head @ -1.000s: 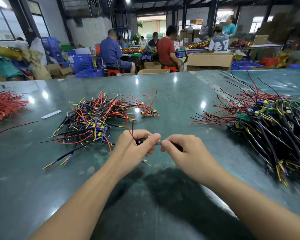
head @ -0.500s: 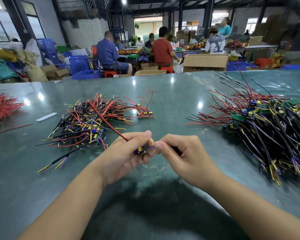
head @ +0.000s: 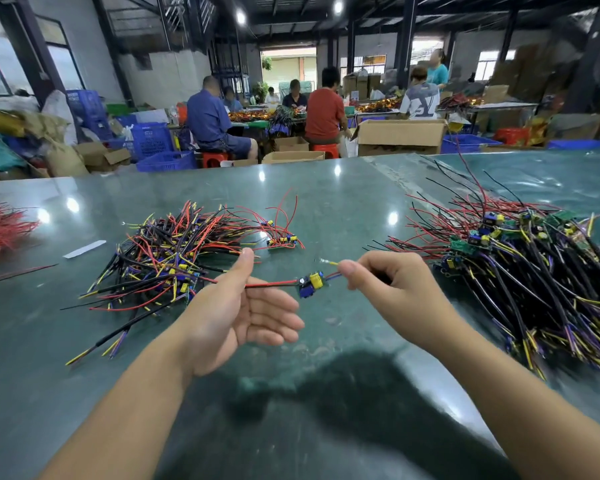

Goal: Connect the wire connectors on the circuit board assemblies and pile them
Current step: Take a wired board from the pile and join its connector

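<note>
A small circuit board assembly [head: 310,284] with a yellow and a blue part hangs in the air between my hands. My right hand [head: 392,289] pinches its yellow and purple wires. My left hand [head: 238,306] is open, palm up, thumb raised; the board's red and black wires [head: 271,283] run across its fingers. A pile of wired boards [head: 174,258] lies on the table to the left. A larger pile [head: 530,271] lies to the right.
The dark green glossy table [head: 326,202] stretches ahead. A bundle of red wires [head: 0,226] lies at the far left, a white strip [head: 84,248] near it. Beyond the table several people sit among cardboard boxes [head: 400,136] and blue crates [head: 153,140].
My hands have moved apart. My left hand has let go of the board and opened. The board now hangs from my right hand, farther right.
</note>
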